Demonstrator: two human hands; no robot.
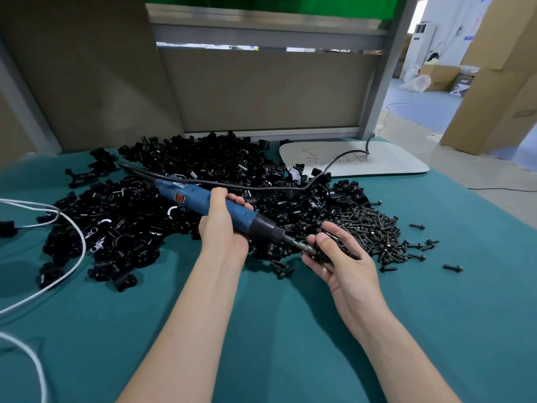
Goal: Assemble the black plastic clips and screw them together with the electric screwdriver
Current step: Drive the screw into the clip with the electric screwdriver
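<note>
Left hand (223,222) grips the screwdriver (200,199), right hand (345,266) at its 4 o'clock pinches a dark piece (315,251) on the bit (299,244); a premature start risks nipped fingertips (323,238).

Head-worn wide view, looking forward and down, close over table (276,321)

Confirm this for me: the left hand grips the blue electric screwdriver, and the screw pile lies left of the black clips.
Not quite. The head view shows the screw pile lying right of the black clips. The left hand does grip the blue electric screwdriver.
</note>
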